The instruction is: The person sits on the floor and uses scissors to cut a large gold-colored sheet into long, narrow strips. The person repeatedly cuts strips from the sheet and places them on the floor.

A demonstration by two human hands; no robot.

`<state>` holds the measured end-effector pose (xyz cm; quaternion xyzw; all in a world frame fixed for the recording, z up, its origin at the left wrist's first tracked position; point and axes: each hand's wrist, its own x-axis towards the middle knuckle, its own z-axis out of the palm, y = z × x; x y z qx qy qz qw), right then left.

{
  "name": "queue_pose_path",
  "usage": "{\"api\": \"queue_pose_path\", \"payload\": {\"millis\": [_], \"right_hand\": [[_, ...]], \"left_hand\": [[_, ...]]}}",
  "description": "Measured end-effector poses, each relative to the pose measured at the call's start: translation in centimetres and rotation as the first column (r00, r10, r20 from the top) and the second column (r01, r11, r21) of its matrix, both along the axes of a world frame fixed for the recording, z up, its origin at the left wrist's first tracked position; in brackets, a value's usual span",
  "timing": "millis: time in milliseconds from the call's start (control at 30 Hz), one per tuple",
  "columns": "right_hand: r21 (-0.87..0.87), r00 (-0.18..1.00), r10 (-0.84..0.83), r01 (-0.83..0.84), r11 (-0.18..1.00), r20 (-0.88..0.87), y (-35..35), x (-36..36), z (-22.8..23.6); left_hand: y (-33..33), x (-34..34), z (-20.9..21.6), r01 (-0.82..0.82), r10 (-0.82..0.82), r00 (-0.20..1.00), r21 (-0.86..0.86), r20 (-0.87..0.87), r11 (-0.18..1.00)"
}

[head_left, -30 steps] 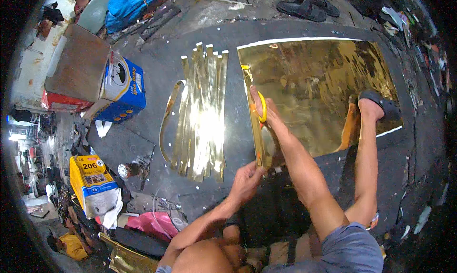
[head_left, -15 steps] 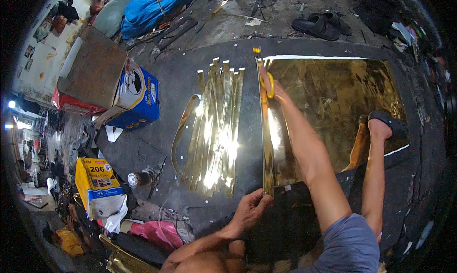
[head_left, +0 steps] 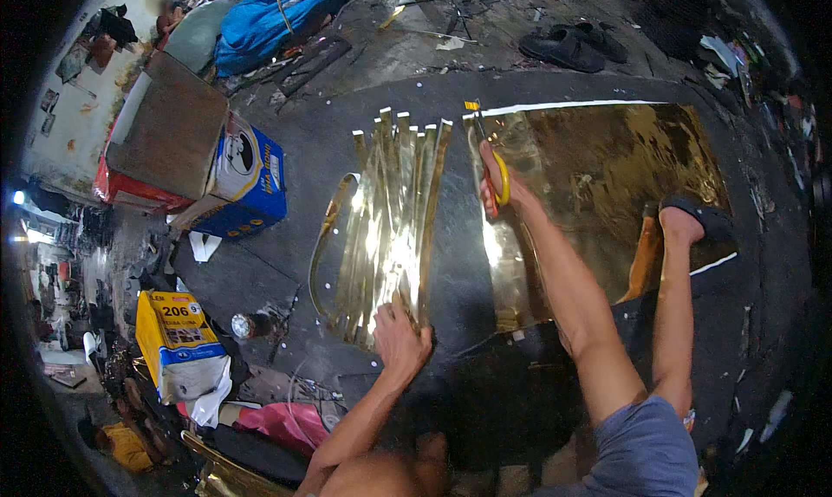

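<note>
My left hand [head_left: 401,341] rests on the near end of a bundle of shiny gold strips [head_left: 390,211], thumb and fingers apart. The strips lie side by side, lengthwise away from me, some overlapping, with white far ends. To their right, my right hand [head_left: 496,185] is closed on scissors with yellow handles [head_left: 503,178]. The scissors are over the left edge of a large gold mirror-like sheet [head_left: 598,168], blades toward its far left corner. A foot in a black clog [head_left: 706,220] stands on the sheet's right part.
A dark mat [head_left: 347,103] lies under the sheet and strips. Left stand a blue-and-white carton [head_left: 251,176], a yellow packet [head_left: 178,324] and a jar-like container [head_left: 247,325]. Black sandals [head_left: 568,48] and a blue tarpaulin bundle [head_left: 277,20] lie beyond.
My left hand has moved left from the sheet's near edge to the strips. The strip it held now seems to lie at the bundle's right. My right hand has come slightly nearer with the scissors.
</note>
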<state>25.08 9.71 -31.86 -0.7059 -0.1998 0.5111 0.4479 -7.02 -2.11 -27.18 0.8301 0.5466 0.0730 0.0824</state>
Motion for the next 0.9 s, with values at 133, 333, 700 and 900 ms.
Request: {"api": "queue_pose_path", "payload": {"millis": [133,333,700,900], "right_hand": [[0.202,0.999,-0.009,-0.002,0.979,0.052,-11.1,-2.2,-1.7],[-0.116,0.949,-0.013,-0.025,0.993,-0.316,-28.9,-9.4,5.7],[-0.415,0.852,-0.054,-0.197,0.888,-0.522,-37.4,-17.8,5.9],[-0.403,0.899,-0.061,-0.133,0.905,-0.434,-36.0,-16.6,4.7]], "left_hand": [[-1.1,3.8,-4.4,0.257,0.014,0.845,-0.430,0.535,0.866],[-2.9,9.1,-10.9,0.205,0.594,0.627,-0.842,0.505,0.500],[-1.3,10.6,-8.2,0.176,0.471,0.753,-0.831,0.459,0.528],[-1.2,11.1,-7.4,0.144,0.519,0.748,-0.865,0.412,0.480]]}}
